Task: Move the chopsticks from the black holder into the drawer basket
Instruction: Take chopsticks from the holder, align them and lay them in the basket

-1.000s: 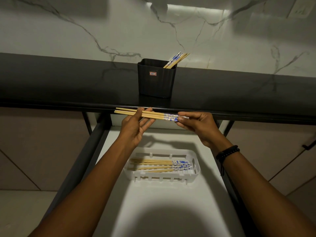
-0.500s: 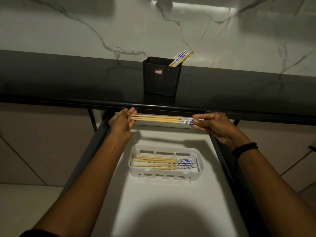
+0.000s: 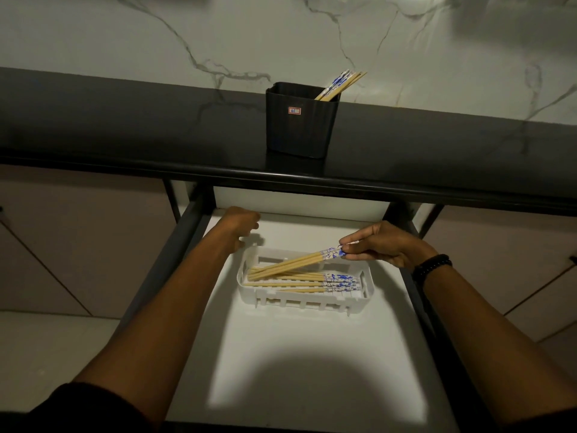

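Note:
My right hand (image 3: 379, 243) pinches the blue-and-white ends of a pair of wooden chopsticks (image 3: 290, 264). They slant down to the left, with their tips inside the white slotted basket (image 3: 303, 303) in the open drawer. Several more chopsticks (image 3: 312, 281) lie flat in that basket. My left hand (image 3: 239, 225) hovers above the basket's far left corner, fingers curled, holding nothing. On the dark counter stands the black holder (image 3: 301, 120), with a few chopsticks (image 3: 340, 84) leaning out at its right rear corner.
The white drawer floor (image 3: 312, 354) is bounded by dark side rails (image 3: 175, 242). The counter's front edge (image 3: 281, 179) overhangs the drawer's back. A marble wall rises behind the counter. Closed cabinet fronts flank the drawer.
My left hand has let go of the chopsticks. My right hand has lowered them from under the counter edge, and their tips now dip into the basket.

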